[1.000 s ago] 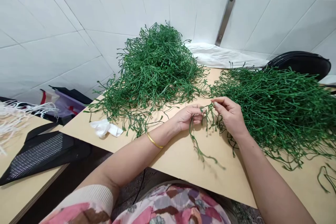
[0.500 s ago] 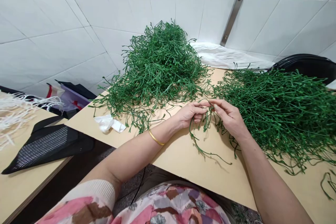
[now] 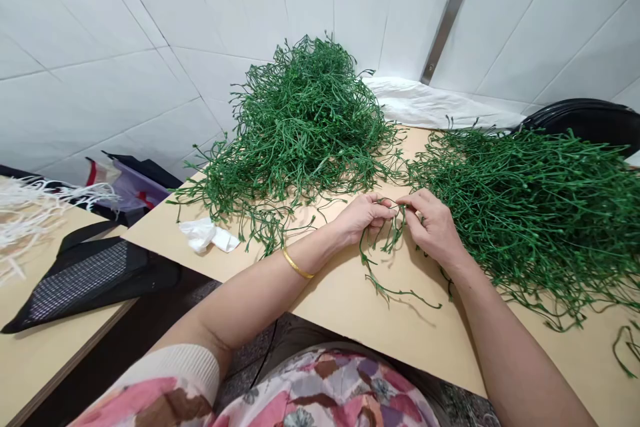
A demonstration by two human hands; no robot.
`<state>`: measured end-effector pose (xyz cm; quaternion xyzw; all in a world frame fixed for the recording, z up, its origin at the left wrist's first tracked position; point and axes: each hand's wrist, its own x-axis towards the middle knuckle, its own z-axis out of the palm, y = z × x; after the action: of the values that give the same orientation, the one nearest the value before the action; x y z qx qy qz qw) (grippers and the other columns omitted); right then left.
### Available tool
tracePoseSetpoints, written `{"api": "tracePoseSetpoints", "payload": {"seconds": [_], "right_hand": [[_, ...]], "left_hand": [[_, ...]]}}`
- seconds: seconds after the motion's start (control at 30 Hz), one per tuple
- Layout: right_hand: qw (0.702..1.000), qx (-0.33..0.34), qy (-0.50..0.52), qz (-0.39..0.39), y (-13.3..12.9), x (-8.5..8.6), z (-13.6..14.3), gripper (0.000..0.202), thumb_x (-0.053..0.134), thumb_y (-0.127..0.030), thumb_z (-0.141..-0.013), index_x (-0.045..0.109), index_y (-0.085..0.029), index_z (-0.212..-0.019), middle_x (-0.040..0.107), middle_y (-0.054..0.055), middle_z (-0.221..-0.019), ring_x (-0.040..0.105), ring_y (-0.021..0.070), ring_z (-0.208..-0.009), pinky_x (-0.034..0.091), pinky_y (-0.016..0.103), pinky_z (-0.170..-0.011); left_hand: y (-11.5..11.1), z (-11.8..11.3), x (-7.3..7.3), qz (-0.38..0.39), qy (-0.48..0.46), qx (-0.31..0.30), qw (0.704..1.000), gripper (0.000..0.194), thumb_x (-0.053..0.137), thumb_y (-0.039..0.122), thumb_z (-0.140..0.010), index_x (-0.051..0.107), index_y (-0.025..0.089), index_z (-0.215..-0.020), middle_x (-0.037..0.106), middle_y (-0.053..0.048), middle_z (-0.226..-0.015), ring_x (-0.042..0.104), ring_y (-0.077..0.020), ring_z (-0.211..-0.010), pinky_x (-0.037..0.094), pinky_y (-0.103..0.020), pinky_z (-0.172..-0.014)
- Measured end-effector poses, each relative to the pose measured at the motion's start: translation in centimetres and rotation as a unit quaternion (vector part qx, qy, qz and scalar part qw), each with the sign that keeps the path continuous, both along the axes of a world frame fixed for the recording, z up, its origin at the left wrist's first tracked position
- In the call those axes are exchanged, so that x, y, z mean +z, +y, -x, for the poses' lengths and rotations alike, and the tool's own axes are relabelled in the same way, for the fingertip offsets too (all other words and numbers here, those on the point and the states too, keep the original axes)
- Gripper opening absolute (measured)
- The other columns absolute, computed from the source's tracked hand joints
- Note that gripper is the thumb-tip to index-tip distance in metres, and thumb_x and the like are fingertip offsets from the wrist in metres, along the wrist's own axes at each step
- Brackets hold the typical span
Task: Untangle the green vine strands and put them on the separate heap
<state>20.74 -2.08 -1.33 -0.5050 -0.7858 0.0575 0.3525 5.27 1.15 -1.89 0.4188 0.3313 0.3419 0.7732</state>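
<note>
Close together over the table, my two hands pinch thin green plastic stems that look like artificial plant sprigs. My left hand is closed, its thumb and fingertips on the strands. Facing it, my right hand grips the same strands between thumb and index finger. Several sprigs dangle below the fingers, the longest trailing onto the tabletop to the right. Behind my left hand rises a tall tangled heap of green stems. A wider heap of green stems lies to the right of my right hand.
The light wooden table stands against a white tiled wall. A crumpled white tissue lies near its left edge. Black mesh fabric and white strands rest on another table at left. A black rounded object sits back right.
My right hand's fingers have curled in more, and the fingertips of both hands have shifted slightly around the stems. The heaps look the same.
</note>
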Motion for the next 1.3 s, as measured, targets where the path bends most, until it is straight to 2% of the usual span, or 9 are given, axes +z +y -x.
{"api": "tracePoseSetpoints", "payload": {"seconds": [0.27,0.4,0.5,0.63,0.77,0.9,1.03,1.13,1.3], "right_hand": [[0.992,-0.048,-0.103,-0.05,0.0,0.0,-0.5,0.006,0.051,-0.019,-0.074,0.057,-0.018,-0.073,0.057,0.005,-0.081,0.049,0.0192,-0.082,0.032,0.033,-0.073],[0.991,-0.053,-0.108,-0.055,-0.2,0.1,-0.2,0.003,0.054,-0.02,-0.072,0.057,-0.02,-0.072,0.062,0.003,-0.081,0.047,0.0214,-0.086,0.028,0.036,-0.077],[0.995,-0.063,-0.079,-0.023,-0.1,0.0,0.0,0.004,0.054,-0.022,-0.073,0.058,-0.021,-0.073,0.059,0.003,-0.072,0.048,0.0208,-0.08,0.029,0.036,-0.075],[0.998,-0.017,0.012,0.066,0.0,0.0,0.1,0.006,0.049,-0.02,-0.076,0.055,-0.02,-0.075,0.058,0.002,-0.07,0.051,0.0168,-0.071,0.034,0.03,-0.067],[0.991,-0.001,0.059,0.123,-0.2,0.2,0.3,0.016,0.041,-0.017,-0.079,0.054,-0.019,-0.089,0.057,0.0,-0.068,0.05,0.0137,-0.062,0.036,0.025,-0.059],[0.991,0.008,0.053,0.122,-0.3,0.4,0.2,0.019,0.043,-0.018,-0.079,0.054,-0.019,-0.094,0.057,0.001,-0.071,0.05,0.0133,-0.064,0.037,0.025,-0.06],[0.984,0.041,0.069,0.159,-0.2,0.7,-0.1,0.018,0.048,-0.026,-0.079,0.055,-0.019,-0.094,0.05,-0.002,-0.064,0.044,0.0113,-0.059,0.035,0.023,-0.055],[0.98,0.066,0.097,0.162,-0.1,0.9,-0.3,0.02,0.044,-0.034,-0.083,0.056,-0.018,-0.084,0.046,-0.002,-0.062,0.041,0.0106,-0.057,0.032,0.023,-0.052],[0.986,0.018,0.092,0.134,0.0,0.7,-0.5,0.027,0.04,-0.034,-0.086,0.048,-0.018,-0.066,0.038,-0.003,-0.055,0.036,0.0098,-0.053,0.028,0.023,-0.051]], "left_hand": [[-0.4,0.0,1.2,-0.02,0.095,0.014,0.995,0.009,0.061,0.01,-0.059,0.057,0.012,-0.067,0.034,0.008,-0.039,0.023,-0.0016,-0.034,0.011,-0.019,-0.038],[-0.6,-0.1,1.5,-0.081,0.134,0.053,0.986,0.004,0.058,0.009,-0.06,0.06,0.012,-0.063,0.042,0.006,-0.042,0.03,-0.0026,-0.038,0.02,-0.019,-0.041],[-0.4,0.0,1.3,-0.151,0.146,0.082,0.974,0.006,0.058,0.008,-0.06,0.062,0.012,-0.061,0.05,0.004,-0.05,0.038,-0.0038,-0.046,0.029,-0.019,-0.047],[0.3,0.2,1.0,-0.233,0.162,0.101,0.954,0.007,0.06,0.01,-0.061,0.066,0.013,-0.061,0.056,0.001,-0.059,0.049,-0.0078,-0.06,0.037,-0.02,-0.06],[0.7,0.5,0.8,-0.285,0.162,0.13,0.936,0.011,0.06,0.006,-0.061,0.068,0.014,-0.061,0.059,-0.002,-0.07,0.053,-0.0102,-0.073,0.039,-0.022,-0.072],[0.6,0.5,1.0,-0.287,0.143,0.14,0.937,0.015,0.059,0.004,-0.06,0.068,0.015,-0.062,0.058,-0.002,-0.071,0.052,-0.0098,-0.071,0.04,-0.022,-0.071],[0.3,0.5,1.5,-0.269,0.14,0.128,0.944,0.012,0.06,0.006,-0.06,0.068,0.014,-0.064,0.06,-0.002,-0.069,0.052,-0.01,-0.069,0.039,-0.022,-0.067],[0.1,0.4,1.7,-0.244,0.136,0.117,0.953,0.01,0.06,0.008,-0.061,0.067,0.013,-0.064,0.06,-0.001,-0.066,0.05,-0.0088,-0.064,0.038,-0.021,-0.062],[0.0,0.3,1.5,-0.235,0.117,0.084,0.961,0.004,0.058,0.013,-0.061,0.062,0.013,-0.061,0.052,0.002,-0.056,0.042,-0.0054,-0.054,0.031,-0.019,-0.053]]}}
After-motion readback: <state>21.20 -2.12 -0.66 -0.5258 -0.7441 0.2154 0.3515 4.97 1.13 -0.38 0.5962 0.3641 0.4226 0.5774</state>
